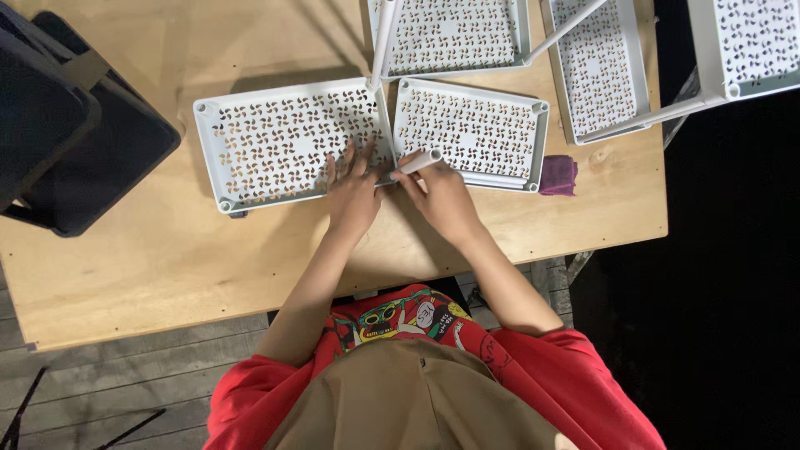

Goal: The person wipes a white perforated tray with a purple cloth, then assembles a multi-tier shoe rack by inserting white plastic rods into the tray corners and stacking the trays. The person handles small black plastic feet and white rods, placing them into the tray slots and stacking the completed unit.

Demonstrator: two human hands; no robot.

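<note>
The table (167, 250) bears two white perforated trays side by side — left tray (283, 146), right tray (471, 129) — nothing in either. The left hand (352, 193) lies flat, fingers spread, on the left tray's corner. The right hand (442, 196) is closed round a white tube (419, 162) lying at the right tray's near edge — beside a purple cloth (558, 175).

White pinwheel-perforated trays (292, 142), purple cloth (558, 175), tan table (167, 250)
</note>
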